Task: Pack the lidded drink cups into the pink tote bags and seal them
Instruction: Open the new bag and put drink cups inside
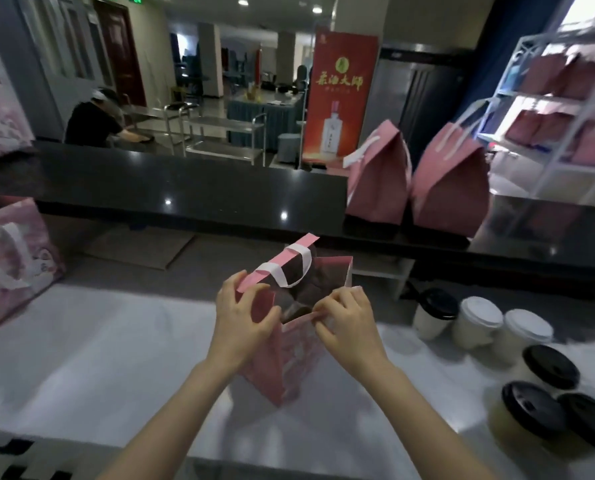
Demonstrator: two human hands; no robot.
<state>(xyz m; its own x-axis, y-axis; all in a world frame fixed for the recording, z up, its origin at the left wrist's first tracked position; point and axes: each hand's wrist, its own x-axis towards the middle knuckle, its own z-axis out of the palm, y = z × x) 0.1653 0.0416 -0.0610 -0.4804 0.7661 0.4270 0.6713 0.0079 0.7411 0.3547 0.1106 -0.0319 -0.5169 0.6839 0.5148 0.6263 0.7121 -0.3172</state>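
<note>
- Pink tote bag point(282, 358): paper, flat-sided, faint pale print on its near face. It stands upright on the white counter point(98, 341) with its mouth open. The contents show only as dark shapes and cannot be identified.
- Left hand point(240, 323): fingers curled, pinching the left edge of the bag's mouth below the raised pink top strip.
- Right hand point(348, 327): fingers curled, pinching the near right edge of the mouth.
- White handle point(290, 271): flat band looped across the far rim of the bag.
- Lidded cups, right of the bag on the same counter: one pale cup with a black lid point(434, 311), two with white lids point(479, 320), and three with black lids point(550, 367) nearer the camera.
- Two closed pink bags point(379, 181), tops folded to a peak, stand on the glossy black counter point(185, 188) beyond and right of the bag.
- Red banner point(341, 98), beyond the bag: gold characters too blurred to read, and a white bottle pictured below them.
- White shelf point(545, 157), far right of the bag, holds more pink bags.
</note>
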